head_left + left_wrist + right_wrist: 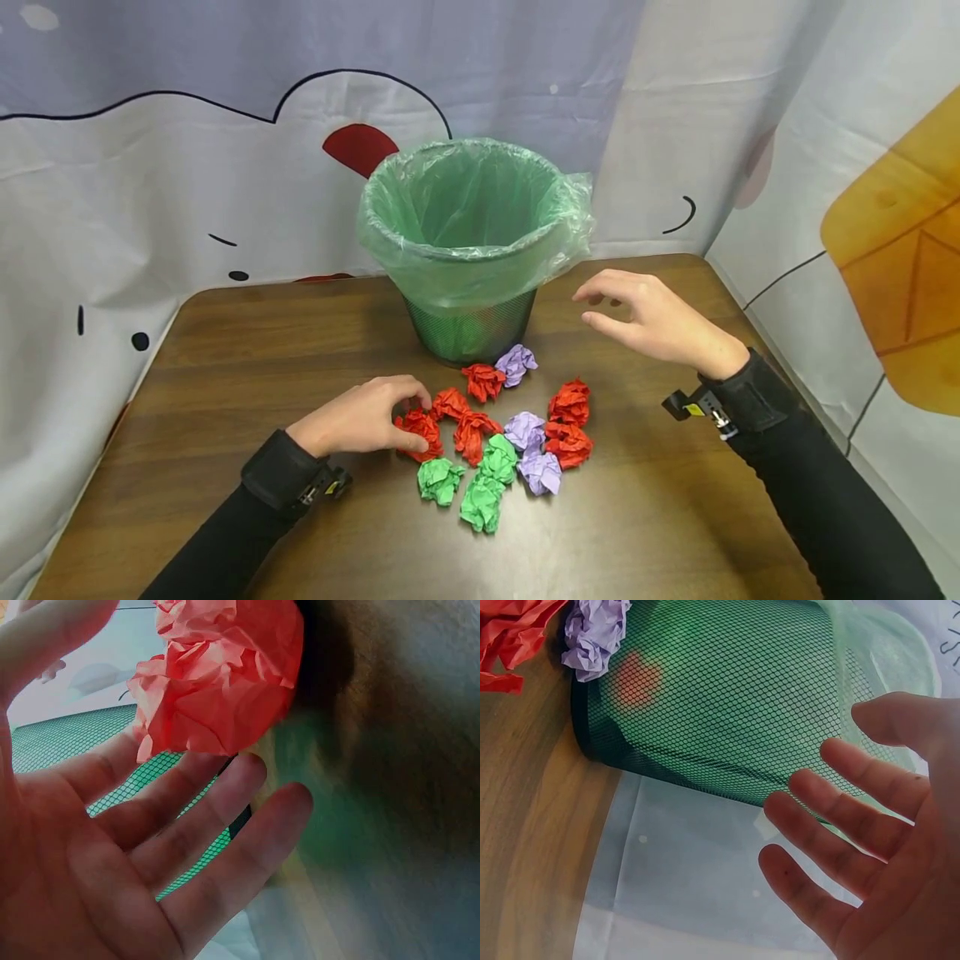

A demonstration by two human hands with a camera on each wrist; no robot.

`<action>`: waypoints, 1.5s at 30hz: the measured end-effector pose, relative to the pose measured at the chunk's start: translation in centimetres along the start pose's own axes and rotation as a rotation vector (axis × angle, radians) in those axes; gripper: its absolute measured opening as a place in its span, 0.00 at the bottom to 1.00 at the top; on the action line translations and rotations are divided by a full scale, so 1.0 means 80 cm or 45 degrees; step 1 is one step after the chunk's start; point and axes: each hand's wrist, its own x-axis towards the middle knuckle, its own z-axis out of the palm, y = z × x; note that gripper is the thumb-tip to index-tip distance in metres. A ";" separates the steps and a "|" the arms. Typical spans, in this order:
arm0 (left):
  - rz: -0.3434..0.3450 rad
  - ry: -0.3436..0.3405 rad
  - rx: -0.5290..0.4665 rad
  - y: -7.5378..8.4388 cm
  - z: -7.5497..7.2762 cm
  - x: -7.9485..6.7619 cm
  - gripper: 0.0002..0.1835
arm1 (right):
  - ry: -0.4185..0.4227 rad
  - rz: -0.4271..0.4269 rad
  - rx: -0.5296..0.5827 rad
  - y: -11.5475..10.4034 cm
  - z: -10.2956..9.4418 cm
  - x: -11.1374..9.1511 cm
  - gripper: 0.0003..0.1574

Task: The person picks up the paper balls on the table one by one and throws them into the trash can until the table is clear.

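Observation:
My left hand point(367, 414) is low over the table, thumb and fingers spread about a crumpled red paper ball point(422, 433). In the left wrist view the fingers point(225, 795) are fairly straight, their tips right at the red paper point(225, 682), and the thumb stands apart from it. My right hand point(648, 321) hovers right of the mesh bin point(472, 329), fingers loosely bent with nothing in them. Other red balls point(567, 423), purple balls point(540, 471) and green balls point(487, 483) of crumpled paper lie in front of the bin.
A translucent green bag point(465, 267) lines the bin and folds over its rim. Through the mesh a reddish patch point(635, 680) shows low inside. A printed curtain point(247, 192) hangs behind and beside the wooden table point(645, 525).

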 end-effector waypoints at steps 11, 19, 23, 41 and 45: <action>0.035 -0.047 -0.024 -0.001 0.009 0.002 0.20 | 0.008 0.014 0.004 0.003 0.002 -0.006 0.13; 0.067 -0.018 -0.025 0.001 0.008 0.004 0.18 | 0.016 0.023 -0.011 0.007 0.006 -0.012 0.12; 0.068 0.011 -0.018 0.002 0.005 0.004 0.18 | 0.012 0.046 -0.002 0.008 0.006 -0.014 0.12; 0.158 0.345 -0.071 0.007 -0.031 0.004 0.16 | -0.040 0.119 0.066 0.020 0.022 -0.029 0.12; 0.190 0.404 -0.061 0.010 -0.043 0.003 0.17 | -0.076 0.139 0.072 0.021 0.025 -0.030 0.13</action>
